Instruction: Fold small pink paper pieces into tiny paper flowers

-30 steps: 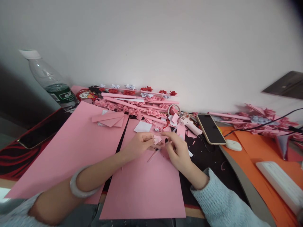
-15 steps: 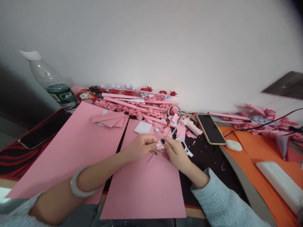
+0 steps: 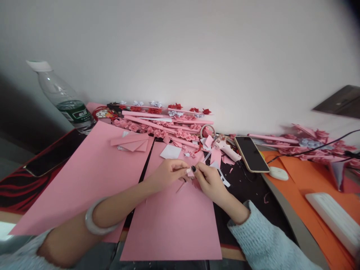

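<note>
Over the pink paper sheet (image 3: pixel 171 225), my left hand (image 3: pixel 168 173) and my right hand (image 3: pixel 210 180) meet fingertip to fingertip. Both pinch a small piece of pink paper (image 3: pixel 191 174), mostly covered by the thumbs and fingers. A thin pale stick (image 3: pixel 180 187) pokes out below the fingers; which hand it belongs to is hidden. Just beyond the hands lies a white paper square (image 3: pixel 170 151). To the left, folded pink paper pieces (image 3: pixel 135 143) rest on another large pink sheet (image 3: pixel 92 168).
Paper-flower stems (image 3: pixel 165 129) line the wall. A glue gun (image 3: pixel 227 149), a phone (image 3: pixel 251 153) and a white earphone case (image 3: pixel 278 173) lie at right, near orange paper (image 3: pixel 302 180) and a white keyboard (image 3: pixel 332 217). A water bottle (image 3: pixel 67 101) stands at back left.
My fingertips have shifted slightly on the small pink paper, and less of it shows between them. The whole view has drifted a little; everything else stays in place.
</note>
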`<state>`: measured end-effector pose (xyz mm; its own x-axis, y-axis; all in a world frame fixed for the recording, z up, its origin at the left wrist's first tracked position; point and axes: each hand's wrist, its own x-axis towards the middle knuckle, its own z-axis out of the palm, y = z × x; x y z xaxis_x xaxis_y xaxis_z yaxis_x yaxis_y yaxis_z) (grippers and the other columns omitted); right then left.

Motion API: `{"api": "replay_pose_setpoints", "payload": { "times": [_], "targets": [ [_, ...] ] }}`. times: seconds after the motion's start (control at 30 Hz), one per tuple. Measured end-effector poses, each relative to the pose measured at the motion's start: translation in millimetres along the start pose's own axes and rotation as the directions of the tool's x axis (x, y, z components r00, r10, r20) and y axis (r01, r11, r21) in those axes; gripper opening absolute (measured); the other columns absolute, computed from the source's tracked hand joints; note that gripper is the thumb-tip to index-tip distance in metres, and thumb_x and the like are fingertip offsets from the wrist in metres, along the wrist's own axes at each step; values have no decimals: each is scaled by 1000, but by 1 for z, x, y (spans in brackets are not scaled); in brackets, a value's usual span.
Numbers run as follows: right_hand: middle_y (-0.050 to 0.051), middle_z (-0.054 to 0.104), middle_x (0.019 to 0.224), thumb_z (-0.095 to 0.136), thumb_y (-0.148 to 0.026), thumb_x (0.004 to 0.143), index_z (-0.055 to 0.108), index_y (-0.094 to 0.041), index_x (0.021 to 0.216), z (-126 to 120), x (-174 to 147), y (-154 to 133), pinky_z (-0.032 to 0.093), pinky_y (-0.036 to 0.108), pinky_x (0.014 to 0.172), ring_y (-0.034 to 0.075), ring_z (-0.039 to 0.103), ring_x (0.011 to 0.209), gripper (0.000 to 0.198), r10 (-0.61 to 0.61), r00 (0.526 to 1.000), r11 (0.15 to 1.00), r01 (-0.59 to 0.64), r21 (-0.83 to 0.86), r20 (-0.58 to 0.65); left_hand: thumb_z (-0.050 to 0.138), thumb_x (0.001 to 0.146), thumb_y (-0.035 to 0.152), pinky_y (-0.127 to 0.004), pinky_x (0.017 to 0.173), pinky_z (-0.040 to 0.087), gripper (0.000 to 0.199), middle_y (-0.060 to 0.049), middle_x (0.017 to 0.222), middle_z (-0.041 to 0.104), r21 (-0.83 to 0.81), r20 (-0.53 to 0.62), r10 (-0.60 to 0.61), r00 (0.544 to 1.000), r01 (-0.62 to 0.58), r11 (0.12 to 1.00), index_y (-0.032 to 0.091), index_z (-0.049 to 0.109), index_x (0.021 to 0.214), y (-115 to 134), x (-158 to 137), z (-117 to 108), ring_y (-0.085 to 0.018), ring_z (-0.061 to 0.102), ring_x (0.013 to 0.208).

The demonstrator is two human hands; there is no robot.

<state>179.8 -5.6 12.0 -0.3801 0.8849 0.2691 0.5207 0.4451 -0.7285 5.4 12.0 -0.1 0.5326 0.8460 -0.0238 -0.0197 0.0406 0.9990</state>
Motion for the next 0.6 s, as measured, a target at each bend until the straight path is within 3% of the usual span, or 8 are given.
{"api": "replay_pose_setpoints", "payload": {
  "times": [0.33,0.47,0.6],
  "targets": [
    [-4,41,56,36,-21,90,37,-19,65,0,-1,2,32,20,51,9,40,51,24,34,999,999,-33,26,-28,53,83,31,-29,71,55,21,-5,78,67,37,-63,19,998,-17,999,13,62,88,0,2,-2,-16,67,72],
    [-6,42,52,40,-16,85,40,-19,66,1,-2,3,31,20,48,9,39,46,19,45,997,999,-45,-7,-61,52,83,30,-26,67,54,22,-5,83,69,227,-175,95,980,-53,973,16,65,94,3,0,-2,-15,66,70],
    [-6,40,50,44,-12,79,40,-19,63,2,-3,2,29,19,45,8,38,44,17,15,989,997,-25,-70,-147,53,81,26,-24,62,52,24,-3,73,68,353,-234,159,959,-68,933,16,65,100,5,-2,0,-12,62,60]
  ]
}}
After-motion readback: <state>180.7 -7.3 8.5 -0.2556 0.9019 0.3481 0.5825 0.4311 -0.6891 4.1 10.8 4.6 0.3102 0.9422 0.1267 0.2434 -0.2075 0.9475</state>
